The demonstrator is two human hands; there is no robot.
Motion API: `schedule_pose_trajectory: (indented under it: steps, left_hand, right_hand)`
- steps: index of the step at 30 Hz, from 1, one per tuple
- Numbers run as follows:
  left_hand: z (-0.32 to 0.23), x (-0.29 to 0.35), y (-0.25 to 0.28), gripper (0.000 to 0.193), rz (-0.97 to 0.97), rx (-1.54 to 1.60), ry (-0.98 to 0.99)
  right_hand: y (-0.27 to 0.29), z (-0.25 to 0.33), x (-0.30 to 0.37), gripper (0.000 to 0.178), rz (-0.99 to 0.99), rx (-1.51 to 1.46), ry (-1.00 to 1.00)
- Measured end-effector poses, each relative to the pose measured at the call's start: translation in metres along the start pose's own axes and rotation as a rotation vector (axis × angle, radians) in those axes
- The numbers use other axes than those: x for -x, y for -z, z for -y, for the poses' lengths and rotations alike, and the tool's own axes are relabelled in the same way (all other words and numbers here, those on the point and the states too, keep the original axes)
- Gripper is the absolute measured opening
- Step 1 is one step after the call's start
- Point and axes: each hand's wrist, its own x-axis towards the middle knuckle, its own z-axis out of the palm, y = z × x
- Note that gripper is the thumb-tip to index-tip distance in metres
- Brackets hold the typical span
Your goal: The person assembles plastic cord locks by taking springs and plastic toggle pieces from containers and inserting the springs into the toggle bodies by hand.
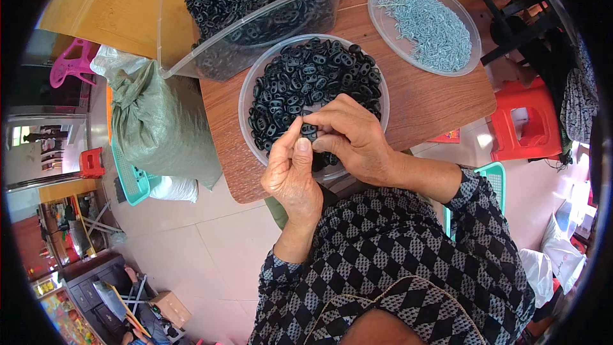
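Note:
Over a round clear tub (384,92) heaped with black two-holed oval pieces (313,70), my two hands meet at the fingertips. My left hand (297,182) is closed in a pinch, thumb and forefinger against a small black two-holed oval piece (309,131). From the right, my right hand (361,144) pinches at the same piece with thumb and forefinger, its other fingers curled. Whether a smaller part sits between the fingertips cannot be made out. On the table to the right, a clear round lid (474,57) carries many small silvery screws (431,29).
The brown wooden table (428,105) bears a big clear bin (167,38) full of black pieces at the far left. A green woven sack (172,124) and a teal basket (131,182) stand left of it. A red stool (527,118) is at the right.

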Motion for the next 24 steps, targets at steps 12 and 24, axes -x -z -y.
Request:
schedule_pose_trajectory:
  steps: [12,24]
  left_hand:
    - [0.0043,0.0012,0.0021,0.025,-0.011,-0.063,-0.056]
    - [0.0076,-0.0001,0.0046,0.025,-0.034,-0.105,-0.145]
  right_hand:
    - [-0.0023,0.0053,0.0003,0.026,-0.043,-0.071,-0.025]
    - [-0.0047,0.0064,0.0012,0.022,-0.055,-0.077,0.009]
